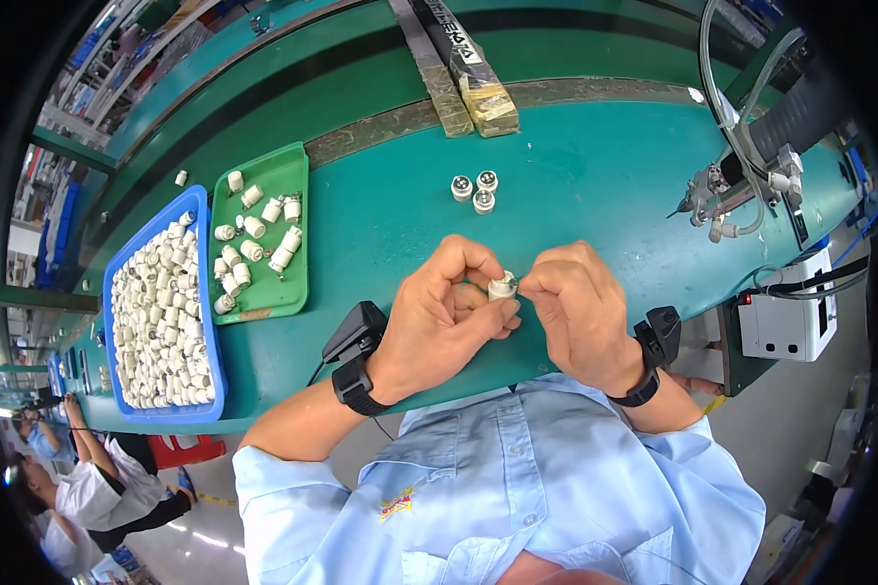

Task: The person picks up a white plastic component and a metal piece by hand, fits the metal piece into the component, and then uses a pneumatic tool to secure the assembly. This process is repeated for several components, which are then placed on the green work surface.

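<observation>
My left hand pinches a small white ceramic lamp socket between thumb and fingers, just above the green workbench. At the socket's upper end a bit of metal shows. My right hand is closed in a pinch against the socket's right side; whatever its fingertips hold is too small to make out. Beyond my hands, three more lamp sockets stand upright in a tight group, their metal-fitted ends facing up.
To the left, a green tray carries several loose sockets beside a blue basket heaped with white ones. Tubes and a metal dispensing head hang over the bench at right, above a white box unit. Taped bars lie at the back.
</observation>
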`<state>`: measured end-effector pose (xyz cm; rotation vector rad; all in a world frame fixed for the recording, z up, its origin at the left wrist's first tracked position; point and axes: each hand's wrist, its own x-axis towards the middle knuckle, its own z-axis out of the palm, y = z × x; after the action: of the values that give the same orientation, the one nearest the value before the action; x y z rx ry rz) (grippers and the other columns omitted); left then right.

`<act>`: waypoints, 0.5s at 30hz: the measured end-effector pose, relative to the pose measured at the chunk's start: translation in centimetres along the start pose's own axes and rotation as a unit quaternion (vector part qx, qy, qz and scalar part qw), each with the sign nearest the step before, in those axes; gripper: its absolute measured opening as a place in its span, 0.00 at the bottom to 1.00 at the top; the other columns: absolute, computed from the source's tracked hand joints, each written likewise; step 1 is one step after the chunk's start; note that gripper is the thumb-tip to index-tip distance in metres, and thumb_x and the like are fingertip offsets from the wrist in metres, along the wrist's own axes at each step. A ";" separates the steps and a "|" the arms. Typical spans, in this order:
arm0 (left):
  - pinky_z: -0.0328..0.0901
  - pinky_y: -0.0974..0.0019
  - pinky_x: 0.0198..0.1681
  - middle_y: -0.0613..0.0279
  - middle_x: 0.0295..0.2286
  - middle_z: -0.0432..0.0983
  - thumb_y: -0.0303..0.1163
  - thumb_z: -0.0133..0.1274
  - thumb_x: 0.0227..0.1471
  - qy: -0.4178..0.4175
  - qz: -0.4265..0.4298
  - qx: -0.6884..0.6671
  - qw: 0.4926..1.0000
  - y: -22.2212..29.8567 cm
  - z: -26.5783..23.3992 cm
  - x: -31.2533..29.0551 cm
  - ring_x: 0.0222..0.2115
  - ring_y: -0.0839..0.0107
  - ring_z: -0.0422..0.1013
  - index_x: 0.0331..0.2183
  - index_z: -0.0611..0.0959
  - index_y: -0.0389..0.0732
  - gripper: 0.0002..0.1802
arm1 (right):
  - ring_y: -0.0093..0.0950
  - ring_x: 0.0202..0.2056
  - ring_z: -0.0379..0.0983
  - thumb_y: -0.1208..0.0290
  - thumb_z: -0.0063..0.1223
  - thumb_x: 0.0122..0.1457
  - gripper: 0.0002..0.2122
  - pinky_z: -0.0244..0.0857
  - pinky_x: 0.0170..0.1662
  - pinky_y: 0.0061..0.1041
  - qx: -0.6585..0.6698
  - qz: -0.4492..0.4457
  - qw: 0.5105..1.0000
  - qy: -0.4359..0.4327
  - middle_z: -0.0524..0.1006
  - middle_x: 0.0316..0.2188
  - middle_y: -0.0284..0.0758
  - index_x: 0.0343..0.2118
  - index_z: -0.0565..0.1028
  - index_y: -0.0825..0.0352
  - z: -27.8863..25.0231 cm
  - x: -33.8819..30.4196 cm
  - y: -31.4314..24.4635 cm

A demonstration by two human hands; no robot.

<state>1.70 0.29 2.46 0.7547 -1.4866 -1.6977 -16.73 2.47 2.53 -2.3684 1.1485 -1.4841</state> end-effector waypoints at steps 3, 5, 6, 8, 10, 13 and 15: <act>0.76 0.70 0.39 0.61 0.35 0.71 0.15 0.51 0.53 -0.013 0.023 0.011 1.000 -0.1 0.0 0.0 0.34 0.71 0.78 0.40 0.67 0.36 0.14 | 0.34 0.27 0.69 0.86 0.56 0.50 0.09 0.63 0.27 0.28 -0.004 -0.013 1.000 0.009 0.72 0.28 0.39 0.33 0.71 0.69 0.0 -0.5 0.3; 0.76 0.70 0.39 0.61 0.35 0.71 0.15 0.51 0.53 -0.030 0.043 -0.010 0.999 -0.3 0.2 -0.2 0.34 0.70 0.78 0.40 0.67 0.35 0.13 | 0.34 0.27 0.68 0.86 0.56 0.50 0.09 0.63 0.26 0.28 -0.005 -0.021 1.000 0.023 0.72 0.27 0.39 0.33 0.71 0.69 0.1 -0.9 0.5; 0.76 0.70 0.39 0.61 0.35 0.71 0.15 0.51 0.53 -0.031 0.041 -0.010 0.999 -0.3 0.3 -0.2 0.34 0.70 0.78 0.40 0.67 0.35 0.13 | 0.34 0.27 0.68 0.86 0.56 0.50 0.09 0.63 0.26 0.28 -0.005 -0.019 1.000 0.023 0.72 0.27 0.39 0.33 0.71 0.69 0.0 -1.0 0.5; 0.75 0.71 0.37 0.61 0.34 0.72 0.16 0.50 0.54 -0.031 0.037 -0.051 0.998 -0.1 0.5 -0.5 0.32 0.74 0.77 0.39 0.68 0.36 0.12 | 0.33 0.28 0.70 0.86 0.56 0.51 0.09 0.64 0.28 0.28 -0.001 -0.013 0.999 0.031 0.73 0.28 0.39 0.33 0.71 0.70 -0.1 -1.2 0.3; 0.75 0.72 0.36 0.61 0.34 0.73 0.17 0.50 0.54 -0.032 0.033 -0.071 0.996 -0.1 0.4 -0.4 0.31 0.76 0.77 0.39 0.69 0.36 0.11 | 0.33 0.28 0.71 0.86 0.56 0.51 0.08 0.65 0.28 0.27 0.000 -0.009 0.999 0.034 0.74 0.28 0.39 0.33 0.72 0.70 -0.1 -1.5 0.0; 0.77 0.68 0.37 0.58 0.35 0.73 0.16 0.51 0.54 -0.048 0.039 -0.075 0.995 -0.1 -0.3 -0.2 0.35 0.68 0.78 0.40 0.68 0.35 0.13 | 0.32 0.31 0.74 0.85 0.57 0.52 0.08 0.68 0.32 0.26 0.068 0.062 0.996 0.003 0.77 0.30 0.41 0.35 0.74 0.71 -0.2 -2.0 -0.3; 0.77 0.68 0.36 0.58 0.35 0.74 0.16 0.52 0.54 -0.046 0.030 -0.082 0.995 -0.1 -0.2 -0.2 0.35 0.67 0.78 0.40 0.68 0.35 0.13 | 0.31 0.31 0.75 0.85 0.57 0.52 0.08 0.68 0.32 0.25 0.106 0.088 0.990 0.012 0.78 0.30 0.40 0.35 0.75 0.71 -0.2 -2.0 -0.5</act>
<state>1.96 0.30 2.34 0.5460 -1.3958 -1.8042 -17.12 4.19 1.46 -2.0603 1.1113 -1.4980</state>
